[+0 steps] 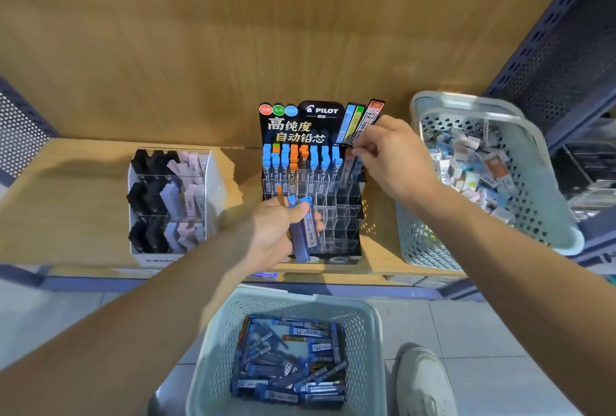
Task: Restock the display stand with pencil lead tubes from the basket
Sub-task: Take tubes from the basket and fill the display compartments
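Head view: one lead tube (347,168) was pinched upright by the right grip (396,155) at the top right of the display stand (300,128), while more tubes (301,232) were clamped in the left grip (276,229).

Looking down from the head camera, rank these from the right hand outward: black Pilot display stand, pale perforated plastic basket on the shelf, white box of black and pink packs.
1. Black Pilot display stand, at the fingertips of the right hand.
2. Pale perforated plastic basket, just to its right.
3. White box, far left.
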